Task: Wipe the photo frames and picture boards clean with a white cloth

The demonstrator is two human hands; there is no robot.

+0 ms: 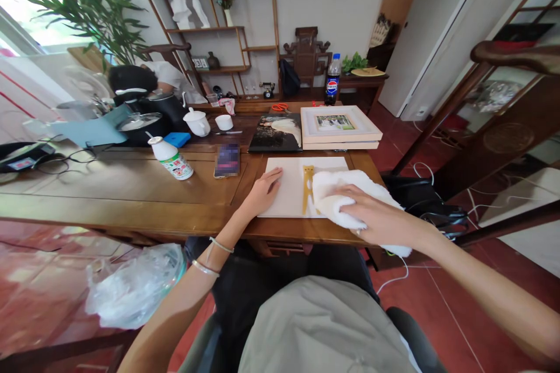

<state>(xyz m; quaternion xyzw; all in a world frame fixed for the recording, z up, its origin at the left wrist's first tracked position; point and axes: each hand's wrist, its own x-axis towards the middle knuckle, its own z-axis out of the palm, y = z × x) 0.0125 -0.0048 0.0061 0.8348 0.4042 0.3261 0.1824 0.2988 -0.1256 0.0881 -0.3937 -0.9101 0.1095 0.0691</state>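
A pale rectangular board (286, 186) lies flat near the front edge of the wooden table. Fingers stretched out, my left hand (263, 192) rests on the board's left side and holds nothing. My right hand (371, 218) is closed on a fluffy white cloth (367, 183), pressing it over the board's right part. Part of the cloth hangs over the table's front edge. Just left of the cloth, a narrow yellow-gold strip (307, 178) with holes runs along the board; the cloth lies close against it. What lies under the cloth is hidden.
Behind the board are a dark photo panel (273, 133) and stacked white picture frames (341, 134). A cola bottle (333, 80) and orange-handled scissors (280, 107) stand farther back. Leftward are a phone (227, 160), a white bottle (170, 157) and a teapot (196, 122). A person (144, 76) bends down beyond.
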